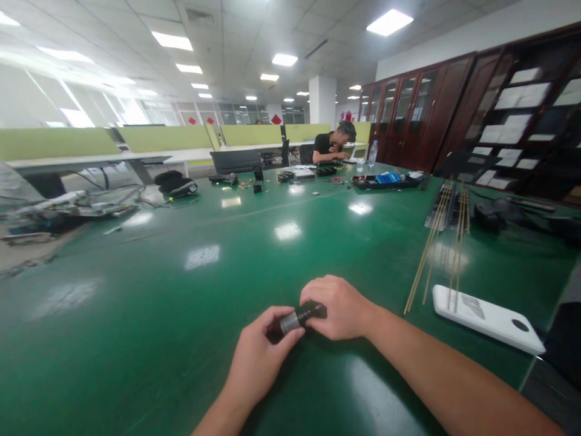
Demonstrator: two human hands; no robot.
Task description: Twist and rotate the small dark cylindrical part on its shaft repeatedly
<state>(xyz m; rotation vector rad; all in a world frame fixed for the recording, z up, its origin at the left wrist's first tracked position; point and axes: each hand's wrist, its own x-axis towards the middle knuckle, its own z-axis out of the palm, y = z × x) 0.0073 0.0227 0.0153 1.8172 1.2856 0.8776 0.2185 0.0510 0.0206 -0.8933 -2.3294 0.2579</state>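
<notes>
Both hands meet low over the green table (190, 315) near its front edge. My left hand (261, 354) is closed, pinching the silver-grey end of a small cylindrical part (297, 318). My right hand (338, 306) is closed over the dark end of the same part, fingers curled around it. The part lies roughly level between the two hands, just above the table top. Its far end is hidden inside my right hand.
Several thin wooden sticks (431, 248) and a flat white device (485, 318) lie to the right. Tools, boxes and a bottle (372, 153) sit at the far end, where a person (333, 147) is seated. Cables and clutter (63, 209) are at left; dark cabinets (431, 115) at right.
</notes>
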